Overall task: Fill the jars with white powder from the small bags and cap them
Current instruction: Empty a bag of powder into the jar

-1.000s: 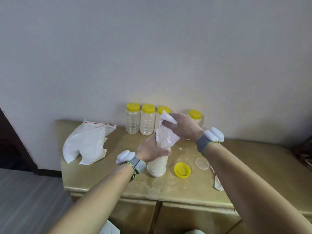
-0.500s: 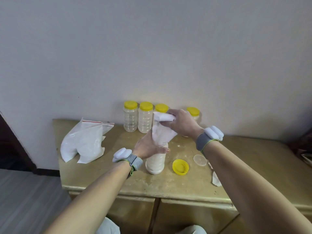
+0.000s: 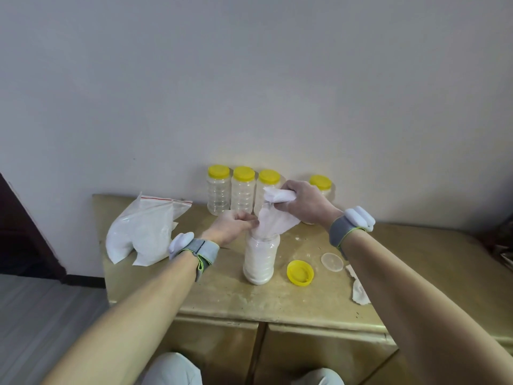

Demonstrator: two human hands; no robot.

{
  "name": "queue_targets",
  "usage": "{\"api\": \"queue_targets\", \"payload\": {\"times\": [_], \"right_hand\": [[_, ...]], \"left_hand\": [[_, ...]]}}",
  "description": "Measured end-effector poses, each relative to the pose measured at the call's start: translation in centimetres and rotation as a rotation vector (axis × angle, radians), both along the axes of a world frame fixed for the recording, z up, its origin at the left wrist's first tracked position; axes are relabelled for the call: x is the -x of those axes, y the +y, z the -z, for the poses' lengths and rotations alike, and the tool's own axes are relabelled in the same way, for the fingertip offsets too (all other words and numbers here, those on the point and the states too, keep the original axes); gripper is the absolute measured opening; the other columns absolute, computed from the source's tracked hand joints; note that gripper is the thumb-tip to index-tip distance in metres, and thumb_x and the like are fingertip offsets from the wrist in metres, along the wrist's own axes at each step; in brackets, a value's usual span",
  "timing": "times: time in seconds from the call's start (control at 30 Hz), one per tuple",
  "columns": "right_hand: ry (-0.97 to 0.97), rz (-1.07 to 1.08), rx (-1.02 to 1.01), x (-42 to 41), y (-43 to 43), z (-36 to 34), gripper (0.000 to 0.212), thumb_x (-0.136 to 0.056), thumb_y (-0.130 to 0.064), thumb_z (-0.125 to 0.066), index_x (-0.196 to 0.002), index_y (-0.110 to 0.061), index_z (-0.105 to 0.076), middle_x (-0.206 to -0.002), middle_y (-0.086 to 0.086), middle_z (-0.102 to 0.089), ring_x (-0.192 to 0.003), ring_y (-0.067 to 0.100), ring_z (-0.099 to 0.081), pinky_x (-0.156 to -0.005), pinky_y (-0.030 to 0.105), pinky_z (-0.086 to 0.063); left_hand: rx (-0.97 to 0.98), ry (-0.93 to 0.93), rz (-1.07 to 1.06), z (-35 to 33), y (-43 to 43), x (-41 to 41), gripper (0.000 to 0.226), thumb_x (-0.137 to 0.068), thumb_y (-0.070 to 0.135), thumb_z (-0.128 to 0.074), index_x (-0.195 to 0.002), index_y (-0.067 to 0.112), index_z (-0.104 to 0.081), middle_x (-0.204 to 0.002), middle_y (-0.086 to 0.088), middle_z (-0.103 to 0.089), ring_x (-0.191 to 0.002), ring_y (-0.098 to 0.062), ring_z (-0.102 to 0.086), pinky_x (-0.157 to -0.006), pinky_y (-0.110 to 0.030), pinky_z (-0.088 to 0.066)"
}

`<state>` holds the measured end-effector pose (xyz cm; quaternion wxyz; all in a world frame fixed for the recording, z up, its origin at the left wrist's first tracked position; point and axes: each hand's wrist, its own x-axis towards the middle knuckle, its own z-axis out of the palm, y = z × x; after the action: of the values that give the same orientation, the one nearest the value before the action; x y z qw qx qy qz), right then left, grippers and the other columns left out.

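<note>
Squeezing small bag lower, tighter

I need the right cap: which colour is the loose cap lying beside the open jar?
Yellow; the loose cap shows best in the head view.

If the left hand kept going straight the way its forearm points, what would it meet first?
The left hand points up and right, already pinching the small bag above the open jar. Past that bag, probably the right hand; depth is unclear.
</note>
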<state>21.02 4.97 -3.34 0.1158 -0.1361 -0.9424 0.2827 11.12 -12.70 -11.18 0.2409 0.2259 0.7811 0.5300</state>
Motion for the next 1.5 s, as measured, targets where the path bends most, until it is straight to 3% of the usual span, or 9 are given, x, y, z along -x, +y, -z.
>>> {"api": "queue_targets", "payload": {"times": [0.3,0.47,0.63,0.77,0.83,0.93,1.03,1.23,1.5], "right_hand": [[-0.011,-0.032,0.027,0.2,-1.0,-0.8,0.020,-0.084,-0.034,-0.075,-0.098,-0.020,-0.070,-0.094,0.002,-0.070,-0.089,0.020,-0.064,-0.070,0.030,-0.048],[0.031,0.021,0.048,0.0,-0.5,-0.2,0.016,-0.083,-0.028,-0.075,-0.092,-0.026,-0.061,-0.096,0.001,-0.068,-0.090,0.020,-0.061,-0.068,0.028,-0.043],[0.033,-0.016,0.006,0.1,-0.9,-0.5,0.018,-0.082,-0.024,-0.074,-0.097,-0.024,-0.065,-0.097,0.000,-0.067,-0.091,0.018,-0.059,-0.068,0.025,-0.039],[0.024,-0.040,0.007,0.1,-1.3,-0.3,0.015,-0.082,-0.023,-0.074,-0.093,-0.024,-0.065,-0.094,-0.001,-0.067,-0.088,0.017,-0.058,-0.064,0.023,-0.040],[0.000,-0.042,0.011,0.0,-1.0,0.0,0.015,-0.081,-0.023,-0.074,-0.091,-0.025,-0.064,-0.094,0.000,-0.068,-0.089,0.017,-0.060,-0.068,0.025,-0.041],[-0.008,-0.017,0.041,-0.2,-0.3,0.0,0.017,-0.080,-0.023,-0.074,-0.093,-0.026,-0.065,-0.097,0.001,-0.069,-0.091,0.019,-0.062,-0.069,0.027,-0.044],[0.011,-0.022,0.082,-0.4,0.1,-0.6,0.015,-0.083,-0.023,-0.073,-0.096,-0.023,-0.066,-0.095,0.001,-0.067,-0.089,0.018,-0.061,-0.065,0.025,-0.043],[-0.051,-0.013,0.027,-0.1,0.0,-0.1,0.010,-0.084,-0.026,-0.072,-0.085,-0.028,-0.062,-0.083,-0.004,-0.064,-0.083,0.018,-0.060,-0.059,0.023,-0.042],[-0.089,0.010,0.016,0.1,0.4,1.7,0.018,-0.084,-0.035,-0.072,-0.078,-0.023,-0.061,-0.080,0.001,-0.064,-0.081,0.022,-0.061,-0.068,0.032,-0.047]], "left_hand": [[0.095,0.243,0.018,-0.6,0.2,-0.7,0.010,-0.089,0.026,-0.074,-0.080,0.027,-0.069,-0.098,0.006,-0.072,-0.098,-0.014,-0.066,-0.090,-0.028,-0.049],[0.198,0.309,-0.087,-0.7,0.2,-0.9,0.015,-0.096,0.032,-0.063,-0.104,0.022,-0.069,-0.116,-0.002,-0.068,-0.107,-0.021,-0.061,-0.092,-0.032,-0.048],[0.510,0.595,0.183,-2.0,0.1,-1.9,0.034,-0.100,0.040,-0.047,-0.123,0.030,-0.070,-0.149,0.008,-0.045,-0.133,-0.022,-0.046,-0.101,-0.030,-0.038],[0.713,0.544,0.274,-2.2,0.5,-1.8,0.050,-0.096,0.045,-0.033,-0.135,0.027,-0.059,-0.155,0.007,-0.038,-0.136,-0.025,-0.042,-0.101,-0.035,-0.037],[0.644,0.494,0.276,-2.5,0.4,-1.7,0.051,-0.089,0.047,-0.038,-0.125,0.024,-0.066,-0.144,0.002,-0.052,-0.126,-0.025,-0.052,-0.100,-0.036,-0.043],[0.387,0.454,0.152,-3.3,0.0,-0.6,0.021,-0.086,0.031,-0.065,-0.105,0.023,-0.069,-0.119,-0.001,-0.066,-0.111,-0.022,-0.061,-0.098,-0.034,-0.049],[0.182,0.286,0.109,-4.2,-0.3,0.4,0.042,-0.082,0.029,-0.078,-0.118,0.028,-0.057,-0.123,0.004,-0.060,-0.112,-0.017,-0.059,-0.099,-0.032,-0.048],[0.096,0.311,0.058,-3.8,0.3,0.2,0.019,-0.095,0.041,-0.065,-0.084,0.027,-0.070,-0.095,0.005,-0.073,-0.096,-0.015,-0.067,-0.088,-0.033,-0.050],[-0.020,0.149,-0.080,-2.9,0.3,-0.2,0.010,-0.099,0.018,-0.053,-0.096,0.013,-0.061,-0.088,-0.003,-0.067,-0.062,0.001,-0.066,-0.056,-0.021,-0.046]]}}
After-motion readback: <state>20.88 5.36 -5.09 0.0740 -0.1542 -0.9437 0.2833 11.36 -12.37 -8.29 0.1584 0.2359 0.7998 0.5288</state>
